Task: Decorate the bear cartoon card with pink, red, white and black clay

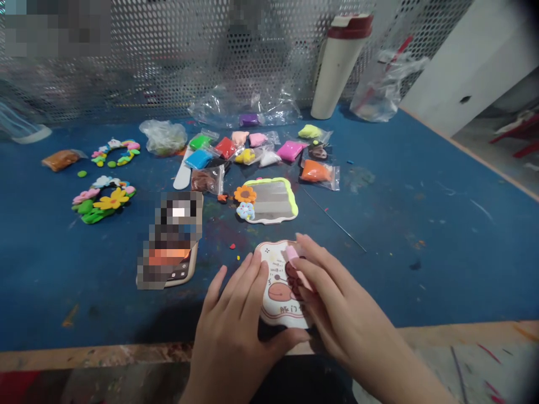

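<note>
Pinching a soft pink clay strip (293,255) between thumb and pressed-together fingers, the right hand (347,286) sits over a scalloped cream printed card (273,278), which lies near the front edge of the blue-painted workbench (421,168). Lumpy brown clay (292,275) sits on the card just under that pinch. The left hand (236,328) rests on the card's left side, its fingers slightly spread, its thumb stretched toward the lower edge; whether that thumb grips the card, I cannot tell.

A slip of the pinch could smear pink into the brown, and pressing too hard could deform both soft pieces. Any lift of the left hand could let the card shift.

Just beyond lies a mirror-like card with a lime clay border (269,201), carrying an orange clay flower (245,194). A thin steel needle (334,219) lies to its right, and bagged coloured clays (290,150) are spread farther back.

The right hand hides much of the brown clay and the strip's far end, so their shapes are hard to make out. A phone in a tan case (170,241) is pixelated, its screen unreadable.
</note>
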Action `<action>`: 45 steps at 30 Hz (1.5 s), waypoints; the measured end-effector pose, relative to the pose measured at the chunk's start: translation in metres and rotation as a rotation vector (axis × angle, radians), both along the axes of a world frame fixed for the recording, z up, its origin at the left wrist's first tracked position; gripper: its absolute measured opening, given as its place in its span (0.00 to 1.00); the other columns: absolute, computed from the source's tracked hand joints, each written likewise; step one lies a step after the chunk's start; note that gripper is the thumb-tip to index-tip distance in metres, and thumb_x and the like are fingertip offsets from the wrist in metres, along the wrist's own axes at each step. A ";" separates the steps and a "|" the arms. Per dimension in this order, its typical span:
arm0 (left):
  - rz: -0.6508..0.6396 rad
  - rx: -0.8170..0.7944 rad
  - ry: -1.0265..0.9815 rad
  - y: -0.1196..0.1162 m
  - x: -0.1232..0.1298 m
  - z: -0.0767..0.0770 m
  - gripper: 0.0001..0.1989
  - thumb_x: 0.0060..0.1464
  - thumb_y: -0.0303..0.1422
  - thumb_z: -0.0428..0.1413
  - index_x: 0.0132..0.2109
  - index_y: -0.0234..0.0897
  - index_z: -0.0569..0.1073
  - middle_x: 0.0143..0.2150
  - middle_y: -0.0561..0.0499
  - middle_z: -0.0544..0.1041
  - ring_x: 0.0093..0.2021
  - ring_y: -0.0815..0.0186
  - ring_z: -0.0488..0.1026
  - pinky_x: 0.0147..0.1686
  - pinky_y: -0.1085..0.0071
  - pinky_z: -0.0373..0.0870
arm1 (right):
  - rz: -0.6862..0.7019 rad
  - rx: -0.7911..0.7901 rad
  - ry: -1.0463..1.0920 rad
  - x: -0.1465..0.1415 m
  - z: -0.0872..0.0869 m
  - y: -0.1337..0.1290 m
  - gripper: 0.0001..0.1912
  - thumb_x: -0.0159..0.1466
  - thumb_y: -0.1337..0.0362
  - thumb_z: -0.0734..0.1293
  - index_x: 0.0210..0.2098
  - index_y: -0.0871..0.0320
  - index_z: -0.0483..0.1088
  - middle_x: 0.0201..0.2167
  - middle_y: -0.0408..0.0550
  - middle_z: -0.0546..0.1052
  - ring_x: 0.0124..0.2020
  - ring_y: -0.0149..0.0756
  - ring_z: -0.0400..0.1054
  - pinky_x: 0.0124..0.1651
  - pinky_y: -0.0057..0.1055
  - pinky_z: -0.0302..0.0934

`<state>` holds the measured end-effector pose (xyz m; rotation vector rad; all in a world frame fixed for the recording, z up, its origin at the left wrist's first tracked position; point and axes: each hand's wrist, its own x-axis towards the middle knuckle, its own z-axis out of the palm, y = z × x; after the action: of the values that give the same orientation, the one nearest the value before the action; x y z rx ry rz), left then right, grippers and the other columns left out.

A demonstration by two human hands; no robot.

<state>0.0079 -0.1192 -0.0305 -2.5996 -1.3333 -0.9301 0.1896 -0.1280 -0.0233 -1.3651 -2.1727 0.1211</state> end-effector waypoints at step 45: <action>-0.016 0.071 0.078 0.002 -0.002 0.000 0.32 0.57 0.51 0.53 0.55 0.25 0.66 0.52 0.32 0.76 0.52 0.50 0.74 0.57 0.50 0.57 | -0.085 -0.187 0.173 -0.026 0.020 0.029 0.11 0.67 0.69 0.60 0.33 0.57 0.73 0.34 0.48 0.78 0.33 0.34 0.73 0.35 0.28 0.69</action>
<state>0.0059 -0.1174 -0.0308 -2.5682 -1.2395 -0.8523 0.1636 -0.0994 -0.0030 -1.4890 -1.9971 0.4040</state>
